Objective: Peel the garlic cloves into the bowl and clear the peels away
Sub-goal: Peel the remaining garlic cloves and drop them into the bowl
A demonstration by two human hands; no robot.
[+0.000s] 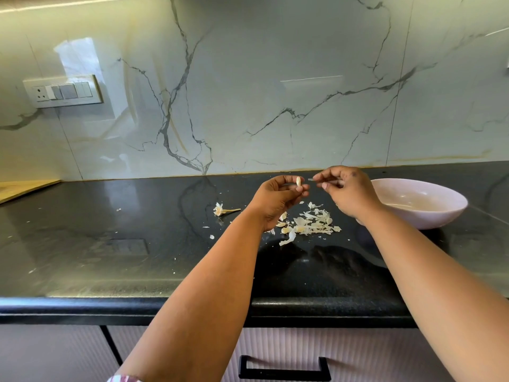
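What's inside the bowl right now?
The visible part of the bowl's inside looks bare, pale and glossy, with no cloves showing. The right hand and wrist cover its left edge, and the near wall hides the lowest part, so cloves could sit there unseen.

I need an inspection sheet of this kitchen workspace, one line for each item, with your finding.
Surface: black counter, scattered crumbs.
Job's things: garlic clove held up; bowl at right; peels piled under the hands.
Clutter: garlic stem left of the peels.
Fingers: left hand pinches the clove; right hand pinches a strip of peel.
Cables: nothing seen.
Surroundings: marble wall, switch panel, drawer handle.
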